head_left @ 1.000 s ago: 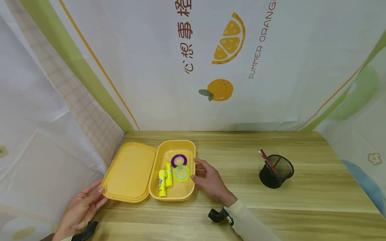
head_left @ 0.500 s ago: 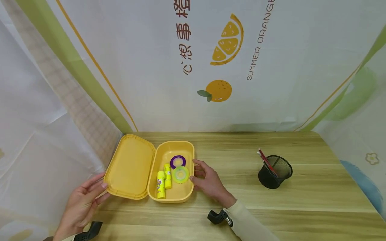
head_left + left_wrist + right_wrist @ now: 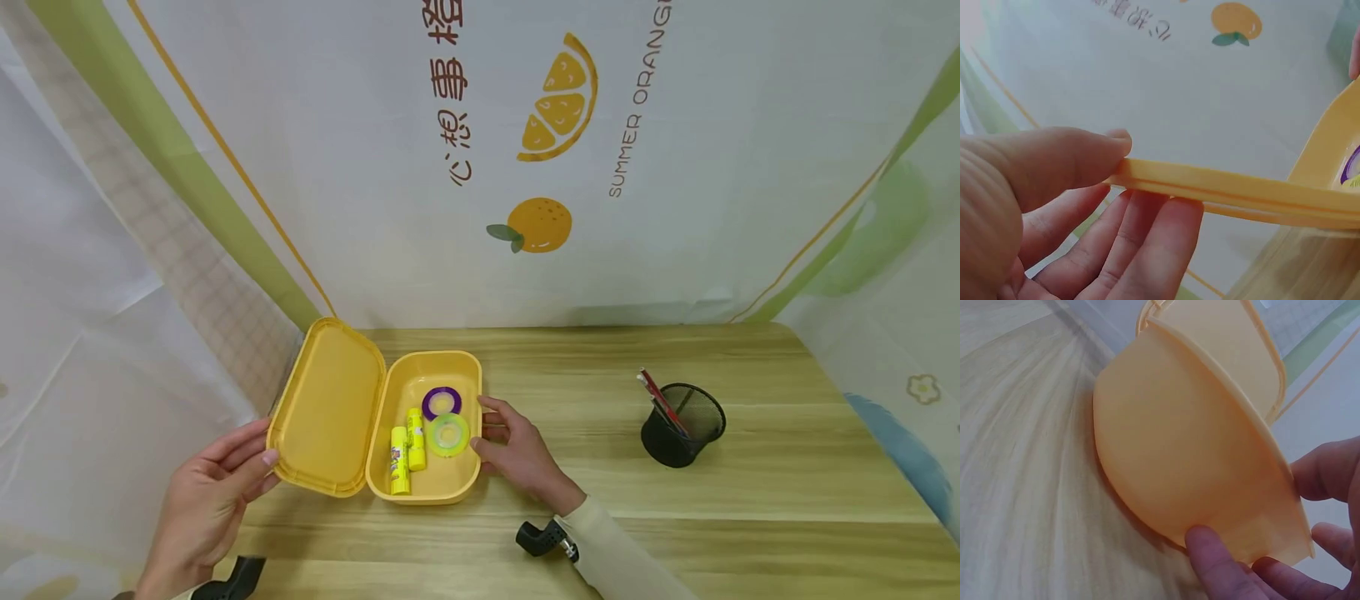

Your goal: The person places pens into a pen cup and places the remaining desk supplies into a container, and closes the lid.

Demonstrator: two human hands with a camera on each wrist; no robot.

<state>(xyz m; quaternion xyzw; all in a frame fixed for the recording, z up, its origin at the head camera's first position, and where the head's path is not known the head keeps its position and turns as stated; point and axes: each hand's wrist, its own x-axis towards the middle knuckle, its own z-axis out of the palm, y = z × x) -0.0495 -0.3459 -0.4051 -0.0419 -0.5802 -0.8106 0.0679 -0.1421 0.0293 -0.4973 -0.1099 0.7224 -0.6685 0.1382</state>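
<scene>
A yellow plastic box lies open on the table, its lid tilted up along the left side. My left hand pinches the lid's outer edge; in the left wrist view its thumb is above the edge and the fingers below. My right hand holds the box's right wall, with fingertips against the outside in the right wrist view. Inside the box are two yellow glue sticks, a purple tape roll and a yellow-green tape roll.
A black mesh pen holder with a red pencil and other sticks stands on the right of the wooden table. White printed curtains enclose the table at the back and sides.
My left hand has raised the lid's outer edge, so it tilts more steeply toward the box. My right hand keeps its hold on the box wall. The view has shifted slightly.
</scene>
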